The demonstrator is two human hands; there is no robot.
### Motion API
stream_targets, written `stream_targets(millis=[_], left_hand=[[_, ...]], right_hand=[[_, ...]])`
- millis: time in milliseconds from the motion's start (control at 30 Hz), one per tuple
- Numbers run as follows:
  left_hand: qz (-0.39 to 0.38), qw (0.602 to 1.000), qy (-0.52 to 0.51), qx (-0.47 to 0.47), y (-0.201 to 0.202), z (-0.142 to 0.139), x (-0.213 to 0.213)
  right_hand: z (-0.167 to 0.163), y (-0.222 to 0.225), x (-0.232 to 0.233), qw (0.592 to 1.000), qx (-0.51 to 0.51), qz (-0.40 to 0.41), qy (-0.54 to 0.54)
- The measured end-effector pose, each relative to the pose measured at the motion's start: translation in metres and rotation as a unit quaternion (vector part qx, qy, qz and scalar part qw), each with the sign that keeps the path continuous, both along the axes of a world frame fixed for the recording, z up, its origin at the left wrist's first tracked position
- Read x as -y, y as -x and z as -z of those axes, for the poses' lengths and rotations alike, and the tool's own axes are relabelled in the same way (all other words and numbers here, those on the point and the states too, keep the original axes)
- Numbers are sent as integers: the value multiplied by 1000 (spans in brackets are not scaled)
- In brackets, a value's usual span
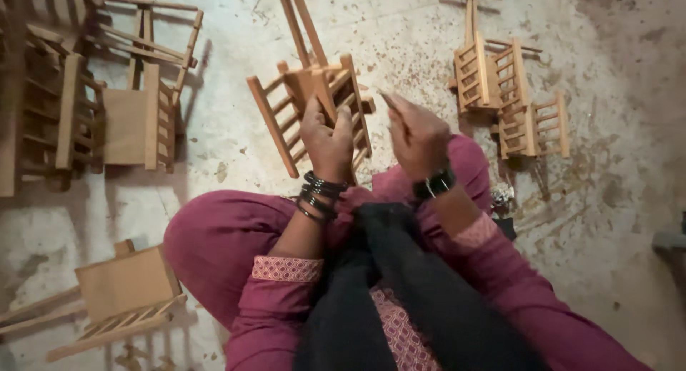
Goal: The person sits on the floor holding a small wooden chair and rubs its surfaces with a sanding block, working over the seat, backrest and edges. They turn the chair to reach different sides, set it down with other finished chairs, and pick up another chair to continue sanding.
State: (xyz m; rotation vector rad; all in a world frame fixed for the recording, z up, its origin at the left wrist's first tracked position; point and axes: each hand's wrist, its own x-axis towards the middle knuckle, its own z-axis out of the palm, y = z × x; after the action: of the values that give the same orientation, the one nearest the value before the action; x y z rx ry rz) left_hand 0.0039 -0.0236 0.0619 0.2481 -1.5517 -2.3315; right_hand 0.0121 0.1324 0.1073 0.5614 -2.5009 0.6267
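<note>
Pale, unfinished wood made up the small ladder-backed chair frame (314, 106) that the seated person held out over the knees, above a stained concrete floor (400, 35). The left hand (326, 139) was clamped on it, fingers wrapped round the near end where the rungs meet the side rail, so the frame lay directly ahead of that hand and in contact with it. Its long axis ran on a slant, from lower left up toward the upper right, tilted away from the body. The right hand (416, 131) hovered just beside the frame's right edge, fingers drawn together with the forefinger extended toward the wood (whether it pinched anything small could not be told). Of the two, the left hand was plainly the nearer, being already on the piece. Round about on the floor lay more of the same work: a larger chair with a solid seat (136, 121) to the left, a cluster of small finished chairs (511, 99) to the upper right, and another chair on its side (125, 292) at lower left.
</note>
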Motion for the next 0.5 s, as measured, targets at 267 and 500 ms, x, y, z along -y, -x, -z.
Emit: stream_targets(millis=[267,500], left_hand=[[-20,995,-20,97,14,-9,24],[179,982,-54,-34,18,-27,34]], right_hand=[[52,-25,7,961,265,-74,29],[95,51,-34,785,333,103,513]])
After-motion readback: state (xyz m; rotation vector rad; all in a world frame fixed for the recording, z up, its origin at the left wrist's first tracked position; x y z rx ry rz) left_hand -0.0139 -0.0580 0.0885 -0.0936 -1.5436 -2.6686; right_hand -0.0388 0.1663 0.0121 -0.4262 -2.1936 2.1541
